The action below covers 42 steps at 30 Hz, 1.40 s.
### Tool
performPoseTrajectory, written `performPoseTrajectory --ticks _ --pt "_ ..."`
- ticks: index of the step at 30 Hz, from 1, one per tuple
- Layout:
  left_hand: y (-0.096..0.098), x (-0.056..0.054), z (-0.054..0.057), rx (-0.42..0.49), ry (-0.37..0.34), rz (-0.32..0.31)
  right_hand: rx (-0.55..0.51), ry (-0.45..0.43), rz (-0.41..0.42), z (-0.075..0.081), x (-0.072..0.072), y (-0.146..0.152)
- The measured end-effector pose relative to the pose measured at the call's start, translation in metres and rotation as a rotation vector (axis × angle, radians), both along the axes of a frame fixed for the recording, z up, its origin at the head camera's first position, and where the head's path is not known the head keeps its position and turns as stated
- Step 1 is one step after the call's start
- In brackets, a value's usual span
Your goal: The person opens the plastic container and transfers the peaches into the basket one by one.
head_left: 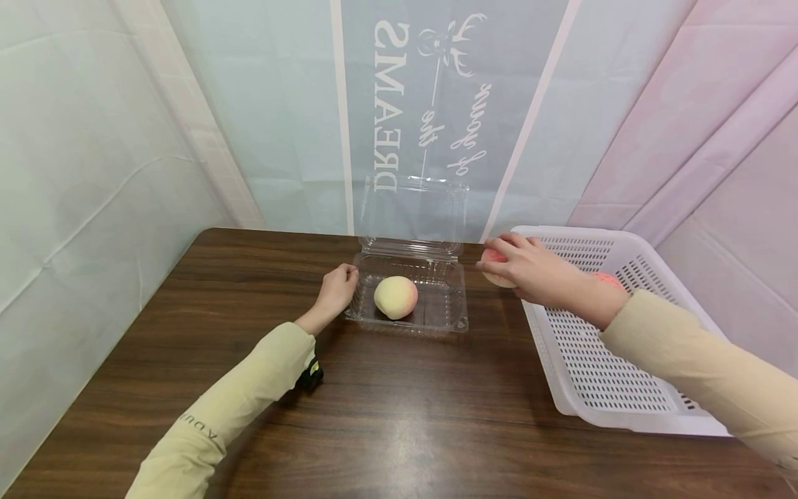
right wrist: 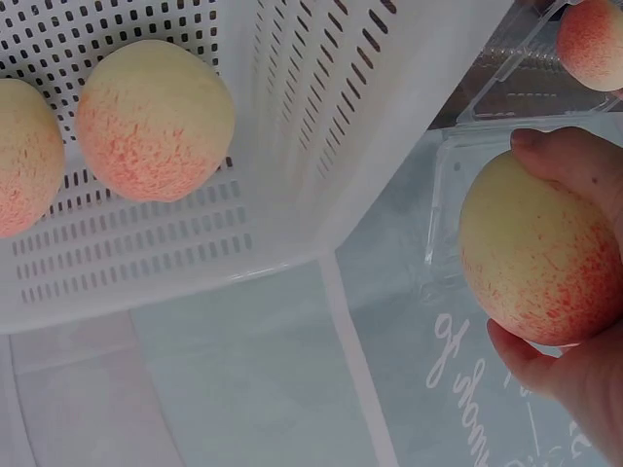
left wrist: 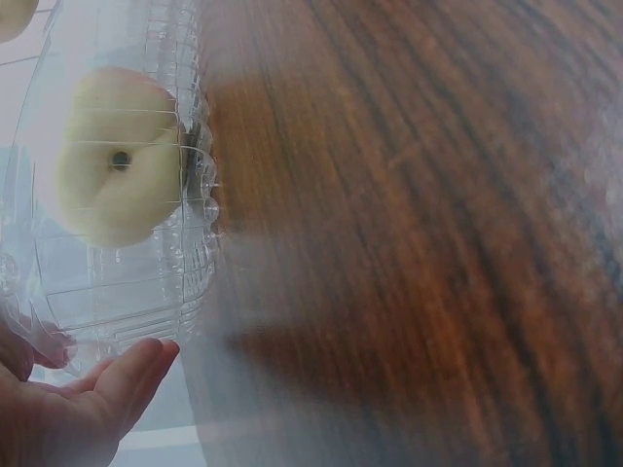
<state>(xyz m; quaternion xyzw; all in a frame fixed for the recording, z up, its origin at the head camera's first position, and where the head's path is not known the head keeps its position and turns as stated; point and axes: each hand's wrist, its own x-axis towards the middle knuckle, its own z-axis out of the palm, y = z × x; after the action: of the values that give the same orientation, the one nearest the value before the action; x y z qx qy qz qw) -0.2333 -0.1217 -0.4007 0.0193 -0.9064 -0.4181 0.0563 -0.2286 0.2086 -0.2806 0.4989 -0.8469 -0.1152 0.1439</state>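
A clear plastic clamshell container [head_left: 445, 315] stands on the table with its lid raised at the back. One pale yellow and pink peach [head_left: 395, 298] lies inside, left of the middle; the left wrist view shows this peach [left wrist: 117, 161] through the clear wall. My left hand [head_left: 337, 287] pinches the container's left edge between thumb and fingers. To the right of the container, my right hand [head_left: 526, 267] holds another peach [right wrist: 535, 253] above the near side of a white basket's left rim, fingers curled round it.
The white perforated plastic basket [head_left: 561, 388] occupies the table's right side. Two peaches show in it in the right wrist view, one peach [right wrist: 156, 122] whole and one peach [right wrist: 24, 161] cut by the frame. A printed cloth [head_left: 287, 118] hangs behind the brown wooden table [head_left: 399, 430].
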Motion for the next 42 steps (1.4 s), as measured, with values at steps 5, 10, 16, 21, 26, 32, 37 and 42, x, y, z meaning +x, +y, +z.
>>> performPoseTrajectory --ticks 5,10,16,21,26,32,37,42 --pt "0.000 0.001 0.001 0.001 -0.001 -0.003 -0.007 0.021 0.010 0.001 0.000 0.007" --pt "0.000 0.001 0.001 0.009 -0.009 -0.007 -0.020 0.012 -0.014 0.001 0.000 0.013" --pt "0.000 0.001 0.000 0.017 -0.011 -0.005 -0.050 -0.021 -0.044 0.001 0.002 0.021" --pt "0.000 0.002 0.001 0.026 -0.015 -0.010 -0.080 -0.031 -0.055 0.000 0.004 0.027" --pt "-0.001 0.003 0.001 0.035 -0.022 -0.015 -0.089 -0.037 -0.077 0.001 0.005 0.033" --pt "-0.001 0.002 0.000 0.038 -0.024 -0.015 -0.097 -0.053 -0.094 0.001 0.005 0.038" --pt "-0.001 0.002 0.000 0.044 -0.031 -0.015 -0.115 -0.074 -0.117 -0.001 0.005 0.045" --pt "-0.001 0.001 -0.001 0.041 -0.029 -0.010 -0.139 -0.082 -0.126 -0.003 0.005 0.050"
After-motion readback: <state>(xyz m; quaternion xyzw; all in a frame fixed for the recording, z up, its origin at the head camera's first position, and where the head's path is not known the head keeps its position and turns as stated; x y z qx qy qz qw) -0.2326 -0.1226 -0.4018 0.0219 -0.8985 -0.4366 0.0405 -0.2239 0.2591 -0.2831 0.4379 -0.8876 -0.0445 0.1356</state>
